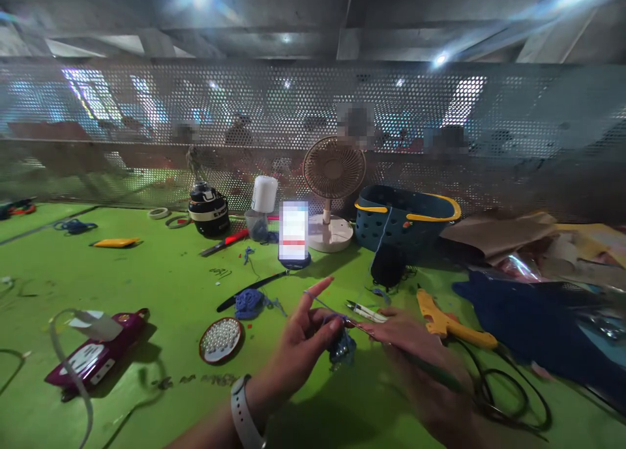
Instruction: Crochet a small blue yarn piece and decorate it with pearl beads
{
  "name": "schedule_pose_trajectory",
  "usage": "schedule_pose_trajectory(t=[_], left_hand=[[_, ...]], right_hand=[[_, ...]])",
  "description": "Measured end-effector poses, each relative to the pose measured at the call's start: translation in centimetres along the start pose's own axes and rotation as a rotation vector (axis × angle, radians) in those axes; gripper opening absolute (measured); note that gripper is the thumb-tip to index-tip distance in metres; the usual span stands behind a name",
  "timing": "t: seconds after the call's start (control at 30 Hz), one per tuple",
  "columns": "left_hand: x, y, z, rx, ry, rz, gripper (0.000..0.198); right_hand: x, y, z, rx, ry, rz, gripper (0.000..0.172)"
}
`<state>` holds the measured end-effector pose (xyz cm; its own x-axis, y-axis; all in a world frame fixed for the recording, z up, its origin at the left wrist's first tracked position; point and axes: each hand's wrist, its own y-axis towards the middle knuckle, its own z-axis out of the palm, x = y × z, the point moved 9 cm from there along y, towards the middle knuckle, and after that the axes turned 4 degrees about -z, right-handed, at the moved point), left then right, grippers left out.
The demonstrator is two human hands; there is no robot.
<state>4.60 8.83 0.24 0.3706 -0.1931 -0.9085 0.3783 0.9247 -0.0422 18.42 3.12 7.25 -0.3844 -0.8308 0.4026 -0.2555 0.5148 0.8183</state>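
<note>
My left hand [313, 328] pinches a small piece of blue crochet work [342, 350] with beads on it, its index finger raised with the blue yarn [320, 300] running over it. In my right hand [425, 351] is a crochet hook [356, 325], held like a pen, its tip at the top edge of the crochet piece. The hook's dark green handle [433, 373] lies under the palm. A small dish [202, 351] of white pearl beads [221, 339] sits left of my hands. Beyond it lies a crumpled blue crochet piece [248, 304].
A yellow glue gun [454, 325] and its coiled cord lie at the right, beside dark blue cloth [518, 341]. A blue basket [408, 221], a fan [335, 169] and a propped phone [293, 231] stand behind. A purple power strip [105, 354] is at the left.
</note>
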Motion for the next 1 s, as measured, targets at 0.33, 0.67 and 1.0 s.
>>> schedule_pose_trajectory(t=[0.33,0.67,1.0], left_hand=[[0.2,-0.12,-0.02,0.001,0.019,-0.005,0.08],[0.36,-0.06,0.17,0.027,0.028,-0.01,0.081],[0.53,0.27,0.03,0.048,0.032,-0.001,0.038]], right_hand=[[0.23,0.52,0.48,0.006,0.003,-0.014,0.03],[0.36,0.39,0.77,0.053,-0.029,-0.047,0.026],[0.35,0.45,0.86,0.059,-0.067,-0.066,0.023]])
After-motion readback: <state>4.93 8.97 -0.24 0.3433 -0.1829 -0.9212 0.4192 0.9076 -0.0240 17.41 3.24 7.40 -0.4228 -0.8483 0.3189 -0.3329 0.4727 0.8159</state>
